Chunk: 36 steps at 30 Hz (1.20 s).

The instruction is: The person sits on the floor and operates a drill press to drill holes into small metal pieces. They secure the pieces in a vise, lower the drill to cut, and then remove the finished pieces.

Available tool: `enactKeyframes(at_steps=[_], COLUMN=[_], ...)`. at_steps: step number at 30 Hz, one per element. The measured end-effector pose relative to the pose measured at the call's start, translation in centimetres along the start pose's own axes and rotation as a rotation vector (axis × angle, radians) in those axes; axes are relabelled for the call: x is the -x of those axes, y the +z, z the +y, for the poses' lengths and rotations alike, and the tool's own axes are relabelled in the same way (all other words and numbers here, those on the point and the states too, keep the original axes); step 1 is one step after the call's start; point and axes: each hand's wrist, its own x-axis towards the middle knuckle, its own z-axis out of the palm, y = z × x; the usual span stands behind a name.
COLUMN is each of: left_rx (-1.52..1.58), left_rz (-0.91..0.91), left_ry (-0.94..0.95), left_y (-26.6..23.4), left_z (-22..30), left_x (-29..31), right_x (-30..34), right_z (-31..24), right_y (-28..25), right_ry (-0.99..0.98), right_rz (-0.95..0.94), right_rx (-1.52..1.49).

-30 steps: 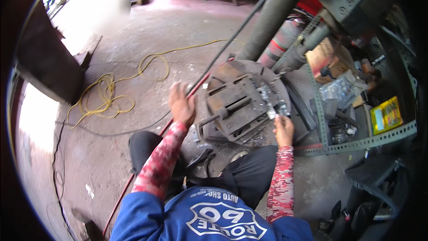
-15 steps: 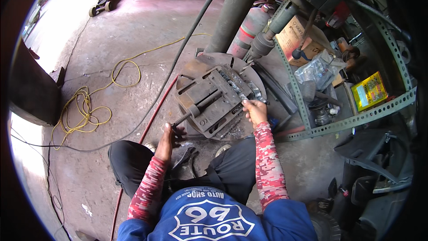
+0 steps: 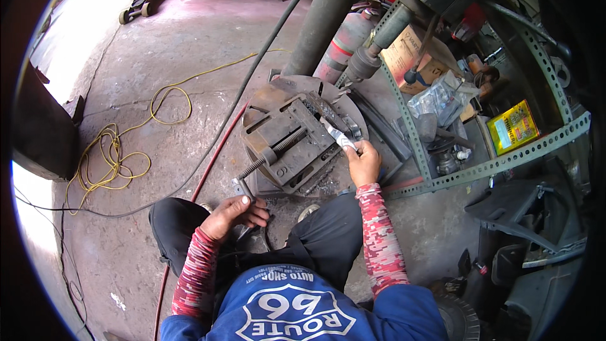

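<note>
A drill press vise (image 3: 287,136) with a long threaded screw (image 3: 287,146) rests on the round drill press table (image 3: 268,96). My left hand (image 3: 232,216) is closed, thumb and fingers on the lower end of the vise's crank handle (image 3: 242,188). Between thumb and fingertips of my right hand (image 3: 365,164) is the near end of a shiny flat metal piece (image 3: 339,136). Its far end reaches to the vise jaws; whether they grip it I cannot tell. Just beyond it is the drill bit (image 3: 341,93), below the chuck (image 3: 363,63).
The press column (image 3: 325,22) rises behind the table. To the right, a perforated metal rack (image 3: 480,167) holds a yellow can (image 3: 512,127), a cardboard box (image 3: 410,57) and plastic bags. A yellow cord (image 3: 113,158) and red hose (image 3: 211,164) lie on the floor at left.
My left hand has moved down toward me, and the crank handle has swung round with it. The metal piece has shifted and now tilts differently in my right hand.
</note>
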Motion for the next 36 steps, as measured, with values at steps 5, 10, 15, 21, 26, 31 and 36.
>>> enactKeyframes(at_steps=[5, 10, 15, 21, 26, 31, 36], left_rx=[-0.246, -0.362, -0.276, -0.164, -0.085, -0.234, -0.686], left_rz=[-0.083, -0.138, 0.075, 0.323, 0.661, 1.036, 1.037], left_ry=[-0.203, -0.204, 0.004, 0.152, 0.303, 0.260, -0.316], left_y=[0.1, 1.8, 4.8, 6.1, 4.0, -5.5, -12.1], left_z=[-0.3, 0.5, 1.1, 1.7, 0.9, -3.1, -10.3], left_x=[0.8, 0.3, -1.7, -2.1, 0.5, 1.6, -3.1], right_x=[1.2, 4.8, 10.3, 15.2, 15.6, 12.9, 10.7], right_z=[0.5, -2.1, -6.1, -10.9, -12.3, -10.9, -8.9], right_y=[-0.4, -2.7, -1.5, 2.0, 3.5, 0.9, -2.1], right_ry=[0.563, 0.692, 0.600, 0.609, 0.502, 0.372, 0.330], right_rz=[-0.110, -0.196, -0.333, -0.407, -0.767, -0.525, -0.214], right_rx=[-0.637, -1.070, -1.220, -1.385, -1.188, -1.012, -0.880])
